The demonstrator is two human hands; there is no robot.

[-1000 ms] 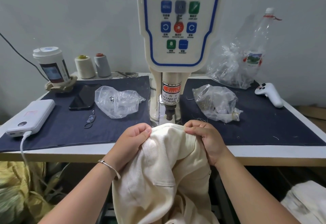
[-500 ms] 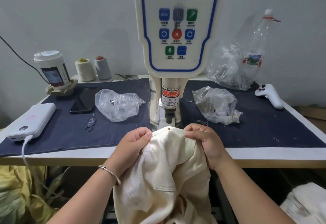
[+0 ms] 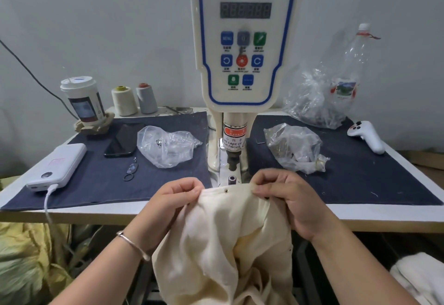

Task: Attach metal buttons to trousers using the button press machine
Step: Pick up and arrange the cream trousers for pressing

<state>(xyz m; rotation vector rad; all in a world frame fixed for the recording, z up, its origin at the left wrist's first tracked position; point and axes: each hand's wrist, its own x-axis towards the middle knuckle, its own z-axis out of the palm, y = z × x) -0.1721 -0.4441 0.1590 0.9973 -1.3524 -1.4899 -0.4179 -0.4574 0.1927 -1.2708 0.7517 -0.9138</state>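
Below the press head (image 3: 232,160), trousers' (image 3: 223,244) buttoned (image 3: 225,190) edge left-to-right.

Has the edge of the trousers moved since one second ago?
Yes. The trousers edge came back toward the person, out from under the press head; the lower die now shows.

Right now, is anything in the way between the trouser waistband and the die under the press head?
Nothing visible. The waistband, pinched by the left hand and right hand, sits just in front of the lower die, with only bare machine base between them.
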